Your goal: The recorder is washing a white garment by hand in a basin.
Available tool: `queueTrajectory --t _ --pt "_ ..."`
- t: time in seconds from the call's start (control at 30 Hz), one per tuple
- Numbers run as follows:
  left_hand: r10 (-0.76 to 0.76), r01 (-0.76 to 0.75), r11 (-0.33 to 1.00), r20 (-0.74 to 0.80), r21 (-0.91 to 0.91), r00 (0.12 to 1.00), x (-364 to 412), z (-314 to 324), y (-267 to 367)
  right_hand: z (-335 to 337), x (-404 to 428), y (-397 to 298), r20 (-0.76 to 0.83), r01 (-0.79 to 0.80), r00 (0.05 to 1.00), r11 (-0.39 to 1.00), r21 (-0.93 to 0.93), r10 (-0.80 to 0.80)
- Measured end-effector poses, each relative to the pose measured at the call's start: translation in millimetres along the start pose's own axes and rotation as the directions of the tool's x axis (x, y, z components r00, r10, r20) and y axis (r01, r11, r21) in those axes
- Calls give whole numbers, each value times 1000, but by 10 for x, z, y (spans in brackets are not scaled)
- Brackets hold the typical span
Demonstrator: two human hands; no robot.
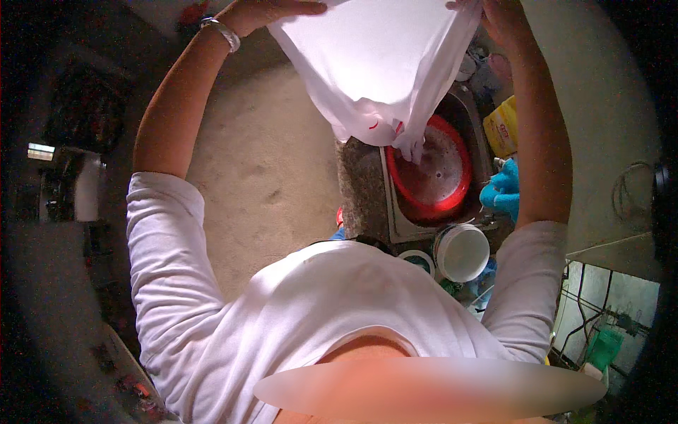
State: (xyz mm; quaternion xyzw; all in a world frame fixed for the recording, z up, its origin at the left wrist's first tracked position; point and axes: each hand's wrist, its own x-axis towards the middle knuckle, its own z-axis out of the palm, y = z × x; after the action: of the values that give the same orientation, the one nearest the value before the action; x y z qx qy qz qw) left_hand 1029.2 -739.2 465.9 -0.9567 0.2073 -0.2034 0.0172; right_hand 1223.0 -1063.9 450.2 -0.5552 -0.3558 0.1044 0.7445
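Note:
A white cloth garment (371, 58) hangs spread between my raised hands at the top of the view. My left hand (265, 15) grips its left upper edge, and a silver bracelet (221, 33) circles that wrist. On the other side my right hand (498, 21) has the opposite edge; part of that hand is cut off by the frame. Small red marks show near the garment's bunched lower end. That end droops over the near rim of a red basin (460, 193), which holds sudsy water. Whether the cloth touches the water I cannot tell.
The basin sits in a metal sink (389, 191) set in a rough stone counter (363, 185). A yellow packet (500, 126), a blue cloth (502, 188) and a white bucket (463, 253) stand around it. Bare floor (259, 159) lies left of the counter.

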Motion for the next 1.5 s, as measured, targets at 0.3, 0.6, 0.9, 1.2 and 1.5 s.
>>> queueTrajectory --t 0.3,0.6,0.9,1.2,1.5 --pt "-338 342 244 251 -907 907 11 308 53 145 -232 -174 213 138 977 805 -578 -14" --pt "-200 187 134 159 -973 967 274 445 364 629 -512 304 527 521 835 533 -667 -158" --pt "-116 185 -178 207 -967 971 388 680 343 428 -357 494 352 16 932 963 -268 83" --pt "-388 344 256 230 -903 893 458 656 470 395 -412 512 281 -158 931 953 -260 231" --pt "-319 273 234 192 -933 928 444 719 540 331 -430 594 222 -54 967 954 -294 123"
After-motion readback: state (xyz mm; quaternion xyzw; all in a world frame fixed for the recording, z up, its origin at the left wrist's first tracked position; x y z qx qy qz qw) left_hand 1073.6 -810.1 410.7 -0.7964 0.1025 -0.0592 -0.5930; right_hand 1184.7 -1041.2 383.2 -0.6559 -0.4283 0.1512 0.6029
